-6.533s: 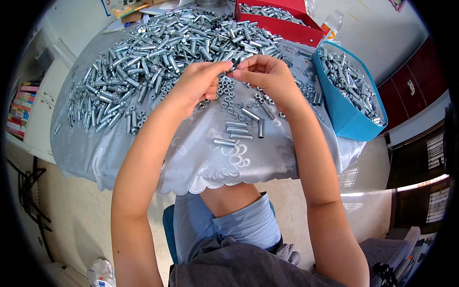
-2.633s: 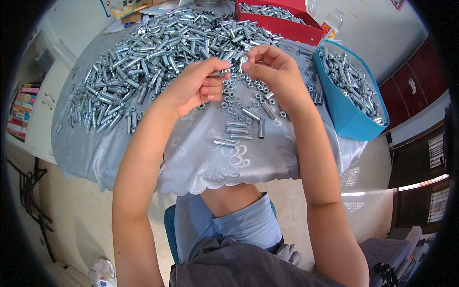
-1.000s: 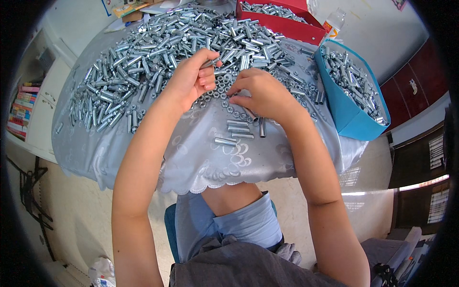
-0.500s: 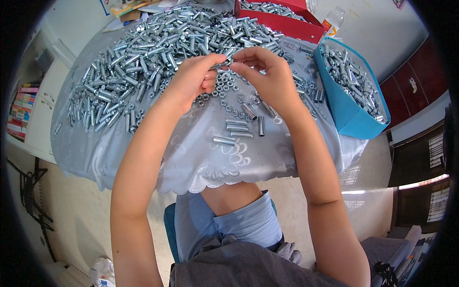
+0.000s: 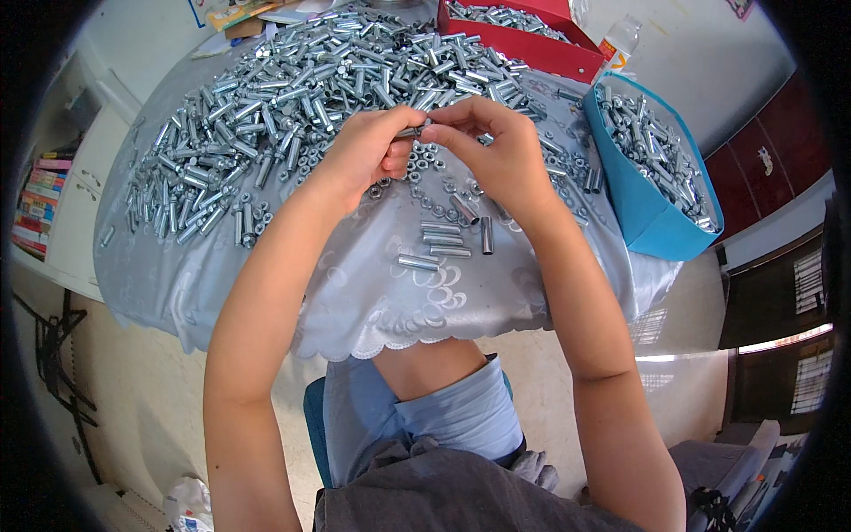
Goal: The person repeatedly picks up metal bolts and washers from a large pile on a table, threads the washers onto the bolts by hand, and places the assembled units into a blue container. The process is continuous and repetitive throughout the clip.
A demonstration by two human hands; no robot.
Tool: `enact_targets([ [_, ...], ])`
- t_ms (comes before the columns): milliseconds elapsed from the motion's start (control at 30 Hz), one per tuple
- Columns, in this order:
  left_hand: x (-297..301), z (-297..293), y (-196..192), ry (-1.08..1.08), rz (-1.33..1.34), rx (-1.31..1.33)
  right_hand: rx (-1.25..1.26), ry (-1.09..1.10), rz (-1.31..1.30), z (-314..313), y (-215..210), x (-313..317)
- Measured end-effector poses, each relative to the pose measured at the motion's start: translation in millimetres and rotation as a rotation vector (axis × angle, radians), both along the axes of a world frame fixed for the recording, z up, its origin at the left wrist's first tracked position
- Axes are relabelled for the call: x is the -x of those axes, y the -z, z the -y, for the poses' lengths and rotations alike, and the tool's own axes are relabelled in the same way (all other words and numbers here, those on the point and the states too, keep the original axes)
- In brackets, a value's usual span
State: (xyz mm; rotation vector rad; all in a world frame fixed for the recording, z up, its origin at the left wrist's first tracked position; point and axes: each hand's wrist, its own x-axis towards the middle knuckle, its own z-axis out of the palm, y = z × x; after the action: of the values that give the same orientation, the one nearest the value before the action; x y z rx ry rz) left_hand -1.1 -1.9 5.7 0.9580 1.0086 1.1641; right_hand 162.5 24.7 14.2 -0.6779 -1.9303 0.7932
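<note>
Above the near middle of the table, my left hand is closed round a thin silver bolt, whose tip shows between thumb and curled fingers. My right hand pinches the bolt's end between thumb and fingertips, where a small nut seems to sit. The fingers cover most of the bolt. Below the hands lie loose hex nuts. Several short metal sleeves rest nearer the table's front edge. Behind the hands spreads a large heap of silver bolts with sleeves.
A blue bin full of bolts stands at the right. Behind it are a red box holding more bolts and a clear bottle. A shiny grey cloth with a scalloped hem hangs over the table's front edge.
Both hands have dropped slightly toward me, the bolt still between them. My right fingers have closed more tightly around the bolt's end.
</note>
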Motion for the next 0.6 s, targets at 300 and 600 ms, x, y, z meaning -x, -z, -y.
enact_targets([
  [300, -6.7, 1.7, -3.1, -0.072, -0.024, -0.077, -0.062, 0.027, -0.077, -5.2, 7.3, 0.8],
  [600, -0.6, -0.3, 0.7, -0.015, 0.146, -0.111, -0.118, -0.042, -0.046, -5.4, 4.0, -1.3],
])
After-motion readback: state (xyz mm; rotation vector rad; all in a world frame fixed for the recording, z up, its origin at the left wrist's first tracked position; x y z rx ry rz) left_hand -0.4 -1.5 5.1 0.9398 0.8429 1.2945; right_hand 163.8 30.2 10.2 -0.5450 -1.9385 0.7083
